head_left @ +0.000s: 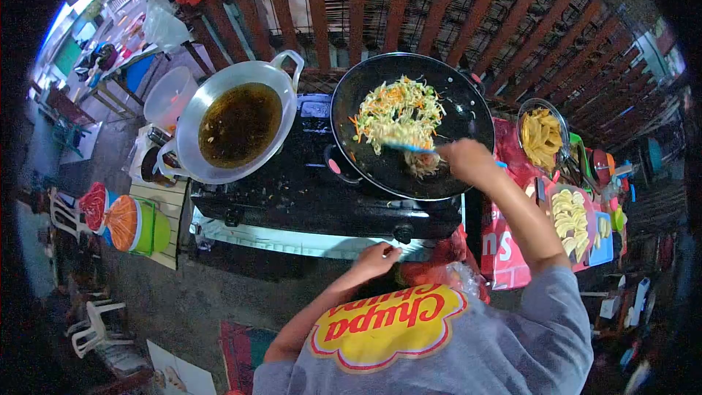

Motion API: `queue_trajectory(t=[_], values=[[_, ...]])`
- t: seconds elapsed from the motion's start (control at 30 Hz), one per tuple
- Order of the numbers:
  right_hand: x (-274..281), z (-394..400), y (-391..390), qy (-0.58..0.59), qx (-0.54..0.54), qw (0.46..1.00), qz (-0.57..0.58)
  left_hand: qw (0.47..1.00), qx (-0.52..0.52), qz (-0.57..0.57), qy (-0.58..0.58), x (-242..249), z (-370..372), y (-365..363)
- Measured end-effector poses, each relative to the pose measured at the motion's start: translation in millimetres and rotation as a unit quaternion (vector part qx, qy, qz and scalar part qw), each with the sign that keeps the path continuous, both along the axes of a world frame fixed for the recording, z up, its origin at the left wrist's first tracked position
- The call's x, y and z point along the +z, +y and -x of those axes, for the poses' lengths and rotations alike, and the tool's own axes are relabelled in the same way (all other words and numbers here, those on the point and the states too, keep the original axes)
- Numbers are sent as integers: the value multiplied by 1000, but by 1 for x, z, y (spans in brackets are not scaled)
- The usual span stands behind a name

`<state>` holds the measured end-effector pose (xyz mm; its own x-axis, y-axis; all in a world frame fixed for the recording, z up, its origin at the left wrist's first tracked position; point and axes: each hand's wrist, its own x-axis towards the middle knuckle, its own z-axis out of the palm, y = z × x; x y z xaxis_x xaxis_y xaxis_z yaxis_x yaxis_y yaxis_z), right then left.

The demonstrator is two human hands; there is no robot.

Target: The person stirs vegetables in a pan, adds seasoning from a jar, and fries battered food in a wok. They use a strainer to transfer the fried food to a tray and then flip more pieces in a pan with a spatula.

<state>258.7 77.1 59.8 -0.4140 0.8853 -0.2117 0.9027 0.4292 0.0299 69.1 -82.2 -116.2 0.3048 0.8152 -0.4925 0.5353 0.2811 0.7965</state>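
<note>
My right hand [468, 162] is closed round a blue-handled utensil [411, 148], whose blurred end is among shredded vegetables [401, 108]. These lie in a large black pan [472, 121] on the right side of a black stove [285, 201]. A small brownish clump [423, 164] sits near the pan's front, beside the utensil. Down at the stove's front edge, my left hand [378, 257] has its fingers drawn together just below a black knob [402, 233]; whether they hold anything is too small to tell. On the left burner stands a silver wok [194, 113] with dark oil [240, 125].
Right of the stove are a bowl of yellow-brown fried pieces [540, 139] and a tray of pale crescent-shaped pieces [570, 223]. A green bucket [152, 227] stands at the left. Wooden slats [314, 11] rise behind the stove.
</note>
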Motion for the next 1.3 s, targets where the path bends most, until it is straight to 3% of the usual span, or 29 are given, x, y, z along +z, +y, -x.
queue_trajectory(t=[0.1,0.17,0.23,0.37,0.43,0.5,0.57,0.6,0.63,0.77,0.83,0.9,0.93,1.1,1.17,1.23,1.3], values=[[13,-9,34,96,-70,993,-21,999,8,-23,40,1,-20,9],[16,-9,39,80,-96,987,-103,997,-3,-15,80,5,-26,9],[-11,-4,37,-67,-87,993,-41,989,-3,-72,126,1,-30,12],[-14,10,-5,-16,-68,995,-65,990,5,-80,114,-16,-32,15],[-24,-2,-21,25,-17,980,-197,989,31,-85,116,-22,-33,19],[-4,-4,-48,189,-17,946,-265,981,9,-118,154,-17,-32,21],[11,-7,-87,311,-22,915,-258,985,3,-111,134,2,-32,20],[10,-11,-109,339,-12,903,-262,971,-30,-154,178,-19,-30,19],[7,-15,-129,368,3,891,-267,963,-44,-144,223,-6,-35,19],[-25,-41,-200,363,-39,899,-243,919,-94,-234,304,-5,-39,18],[-37,-57,-228,369,-54,895,-247,908,-67,-236,340,23,-47,12],[-44,-80,-249,358,-50,894,-263,875,-80,-245,410,32,-54,10],[-41,-95,-264,325,-77,921,-198,863,-68,-255,432,33,-57,8],[-51,-193,-342,334,-146,899,-243,818,-16,-225,528,42,-79,-2],[-60,-246,-381,305,-206,915,-168,807,-39,-187,558,43,-88,-13],[-65,-303,-418,310,-213,906,-193,794,-147,-175,564,42,-115,-30],[-75,-350,-460,276,-273,898,-208,853,-269,-71,441,49,-169,-56]])
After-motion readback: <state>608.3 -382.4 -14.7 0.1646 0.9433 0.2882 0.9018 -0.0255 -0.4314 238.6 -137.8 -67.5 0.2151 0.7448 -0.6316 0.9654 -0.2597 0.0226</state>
